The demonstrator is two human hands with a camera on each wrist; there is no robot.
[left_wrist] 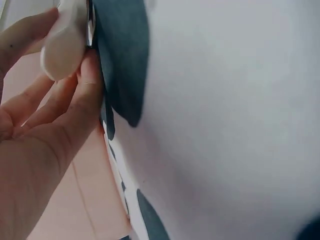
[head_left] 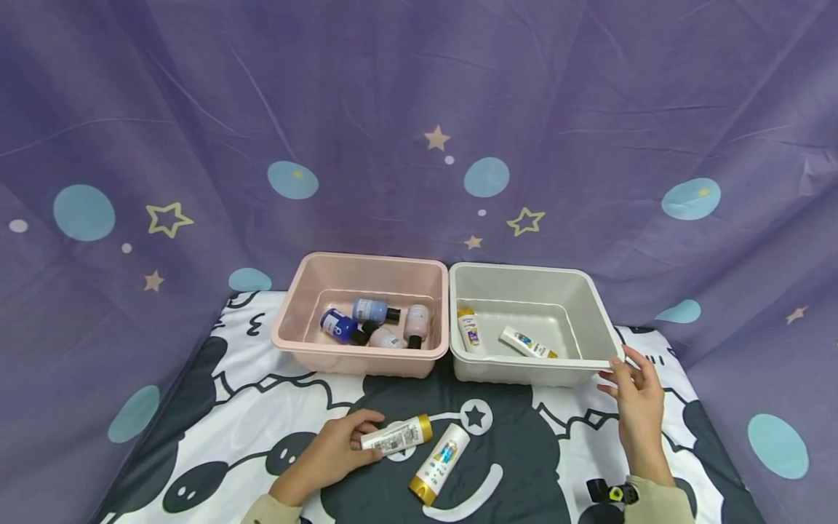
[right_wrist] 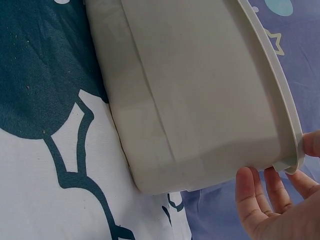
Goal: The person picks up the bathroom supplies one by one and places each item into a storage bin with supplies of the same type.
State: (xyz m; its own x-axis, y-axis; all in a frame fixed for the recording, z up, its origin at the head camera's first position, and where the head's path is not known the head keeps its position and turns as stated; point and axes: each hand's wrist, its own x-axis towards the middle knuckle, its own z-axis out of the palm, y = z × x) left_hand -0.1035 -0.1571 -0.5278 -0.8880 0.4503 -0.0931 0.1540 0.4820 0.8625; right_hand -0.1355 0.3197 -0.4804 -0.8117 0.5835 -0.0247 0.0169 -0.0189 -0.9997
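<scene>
I count two bins: one pink bin (head_left: 373, 279) at my 11 o'clock, one grey bin (head_left: 524, 291) at my 1 o'clock. The pink holds four bottles (head_left: 372, 310): one dark blue, one light blue, two pale pink. White tubes (head_left: 527, 343) number four: two in the grey, one held tube (head_left: 395, 437) in my left grip (head_left: 335, 453), one loose tube (head_left: 441, 462) at 12 o'clock.

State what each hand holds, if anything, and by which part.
Left hand: white tube, by the end opposite its gold cap. Right hand: pale bin, by its near right rim corner.
</scene>
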